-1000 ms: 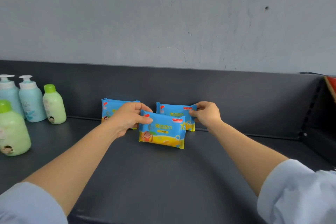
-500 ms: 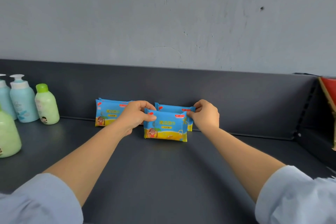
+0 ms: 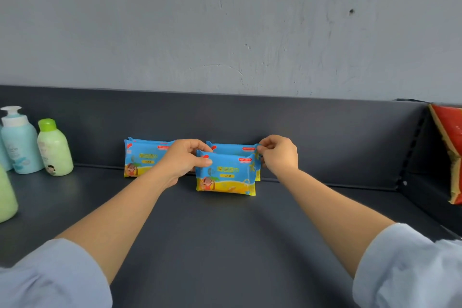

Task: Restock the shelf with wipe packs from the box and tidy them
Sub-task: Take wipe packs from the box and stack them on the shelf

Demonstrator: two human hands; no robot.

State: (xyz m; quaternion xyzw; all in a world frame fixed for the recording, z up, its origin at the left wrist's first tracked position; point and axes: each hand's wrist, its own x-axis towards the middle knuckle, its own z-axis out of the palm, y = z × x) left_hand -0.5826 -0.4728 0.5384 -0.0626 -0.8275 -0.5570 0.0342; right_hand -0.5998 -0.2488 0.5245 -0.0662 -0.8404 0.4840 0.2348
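Observation:
A blue and yellow wipe pack [image 3: 226,174] stands upright on the dark shelf [image 3: 225,237], in front of a second pack [image 3: 233,148] that leans at the back wall. My left hand [image 3: 183,161] pinches the front pack's upper left corner. My right hand [image 3: 278,154] pinches the upper right corners of the two packs; which one it grips is unclear. Further left, two more packs [image 3: 142,159] stand one behind the other against the back. The box is out of view.
Pump bottles and green-capped bottles [image 3: 53,149] stand at the shelf's left end, with a pale blue one [image 3: 20,140] beside them. A red and tan bag [image 3: 452,147] hangs at the right edge. The shelf's back wall [image 3: 325,137] is low and dark.
The front pack has been pushed back toward the rear pack and set more upright. Both hands moved with it and stayed on its top corners.

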